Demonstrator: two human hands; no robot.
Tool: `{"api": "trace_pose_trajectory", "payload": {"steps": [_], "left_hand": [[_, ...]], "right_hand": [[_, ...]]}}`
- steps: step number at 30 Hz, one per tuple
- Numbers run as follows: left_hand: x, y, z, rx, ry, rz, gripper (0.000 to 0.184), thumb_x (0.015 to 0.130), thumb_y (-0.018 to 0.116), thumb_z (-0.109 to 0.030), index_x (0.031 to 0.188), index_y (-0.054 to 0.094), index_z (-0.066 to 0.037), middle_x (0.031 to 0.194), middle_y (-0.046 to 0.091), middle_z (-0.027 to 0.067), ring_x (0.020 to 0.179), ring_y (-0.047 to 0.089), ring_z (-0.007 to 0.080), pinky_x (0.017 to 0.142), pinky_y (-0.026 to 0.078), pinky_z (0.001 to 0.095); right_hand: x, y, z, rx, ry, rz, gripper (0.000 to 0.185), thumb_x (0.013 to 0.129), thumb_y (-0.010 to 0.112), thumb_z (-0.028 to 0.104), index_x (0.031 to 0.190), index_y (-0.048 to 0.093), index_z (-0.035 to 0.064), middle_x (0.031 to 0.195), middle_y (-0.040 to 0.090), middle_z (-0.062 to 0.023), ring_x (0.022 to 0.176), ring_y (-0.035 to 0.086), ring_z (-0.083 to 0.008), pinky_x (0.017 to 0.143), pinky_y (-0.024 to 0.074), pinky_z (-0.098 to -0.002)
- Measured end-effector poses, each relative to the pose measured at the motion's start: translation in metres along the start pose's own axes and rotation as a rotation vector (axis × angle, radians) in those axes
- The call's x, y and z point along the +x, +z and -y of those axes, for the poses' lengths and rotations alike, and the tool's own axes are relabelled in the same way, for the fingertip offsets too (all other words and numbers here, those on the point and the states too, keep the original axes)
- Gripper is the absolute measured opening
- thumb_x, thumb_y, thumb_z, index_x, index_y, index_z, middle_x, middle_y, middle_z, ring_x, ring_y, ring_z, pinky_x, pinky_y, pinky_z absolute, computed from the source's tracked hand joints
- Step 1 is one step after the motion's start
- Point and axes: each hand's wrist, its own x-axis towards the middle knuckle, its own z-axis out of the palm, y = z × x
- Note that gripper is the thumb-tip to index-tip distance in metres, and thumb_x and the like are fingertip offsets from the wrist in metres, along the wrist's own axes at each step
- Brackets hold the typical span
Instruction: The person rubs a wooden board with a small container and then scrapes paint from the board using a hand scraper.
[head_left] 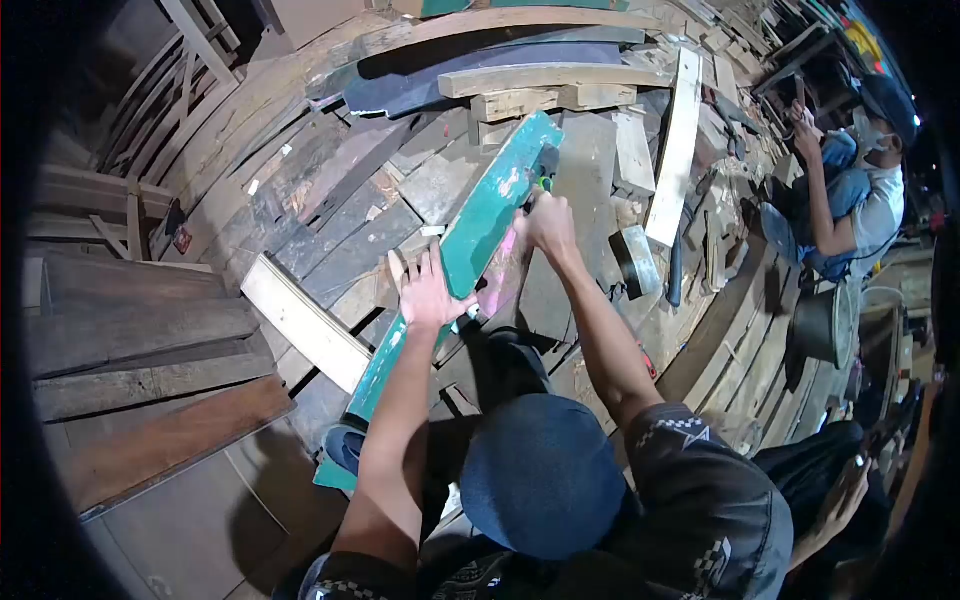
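Observation:
A long plank with worn green paint (490, 215) slants from near my foot up to a stack of wood pieces. My left hand (428, 290) grips it around the middle, with fingers over one side and the thumb at the other edge. Near the plank's upper end, my right hand (548, 222) is closed around a hand tool (547, 165) with a dark head and a yellow-green part. The tool's head is against or just over the green face; its exact kind is hard to make out. Something pink (497, 275) shows beside the plank.
Pale boards lie at left (305, 320) and right (676, 150). A block with a metallic face (636, 262) and a dark bar (675, 272) are to the right. Dark planks (150, 335) are stacked at left. A co-worker (860, 190) sits at right near a bucket (826, 325).

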Motion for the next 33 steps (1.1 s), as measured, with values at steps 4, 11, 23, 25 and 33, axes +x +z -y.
{"api": "trace_pose_trajectory", "payload": {"steps": [4, 11, 23, 25, 33], "left_hand": [[0.0, 0.0, 0.001, 0.009, 0.026, -0.035, 0.126, 0.058, 0.074, -0.066, 0.15, 0.014, -0.005, 0.134, 0.047, 0.0149, 0.115, 0.055, 0.0336, 0.098, 0.044, 0.0447], [0.001, 0.002, 0.001, 0.086, 0.029, -0.056, 0.127, 0.058, 0.073, -0.07, 0.15, 0.015, -0.004, 0.134, 0.048, 0.0154, 0.114, 0.056, 0.0339, 0.097, 0.046, 0.0434], [-0.002, -0.001, -0.001, 0.067, 0.028, -0.052, 0.124, 0.06, 0.073, -0.066, 0.15, 0.014, -0.004, 0.13, 0.049, 0.0147, 0.113, 0.055, 0.033, 0.098, 0.043, 0.0455], [0.0, 0.0, 0.0, 0.072, 0.029, -0.051, 0.124, 0.059, 0.073, -0.065, 0.15, 0.014, -0.005, 0.132, 0.048, 0.0149, 0.114, 0.055, 0.0333, 0.098, 0.043, 0.0459], [0.0, -0.002, -0.001, -0.001, 0.019, -0.027, 0.127, 0.057, 0.076, -0.064, 0.15, 0.014, -0.004, 0.131, 0.048, 0.0154, 0.114, 0.056, 0.0335, 0.102, 0.042, 0.0447]], "right_hand": [[-0.016, -0.004, -0.002, -0.02, 0.023, 0.025, 0.035, 0.075, 0.065, 0.024, 0.101, 0.063, 0.0013, 0.082, 0.064, -0.0316, 0.082, 0.065, -0.0468, 0.076, 0.0535, -0.0516], [0.007, -0.012, -0.01, -0.036, -0.032, -0.01, 0.033, 0.075, 0.066, 0.022, 0.103, 0.065, 0.0028, 0.084, 0.066, -0.0287, 0.082, 0.065, -0.0455, 0.077, 0.0538, -0.051], [0.005, -0.024, 0.004, -0.086, 0.066, 0.09, 0.038, 0.073, 0.066, 0.025, 0.102, 0.067, 0.0022, 0.087, 0.066, -0.0302, 0.085, 0.066, -0.0443, 0.08, 0.054, -0.049], [0.009, -0.031, 0.007, -0.074, 0.083, 0.084, 0.037, 0.075, 0.066, 0.027, 0.103, 0.067, 0.0026, 0.085, 0.064, -0.0333, 0.086, 0.065, -0.046, 0.079, 0.054, -0.0497], [0.004, -0.014, -0.006, -0.008, 0.021, 0.004, 0.038, 0.073, 0.065, 0.027, 0.101, 0.067, 0.0021, 0.084, 0.066, -0.0287, 0.084, 0.065, -0.046, 0.08, 0.053, -0.0507]]}}
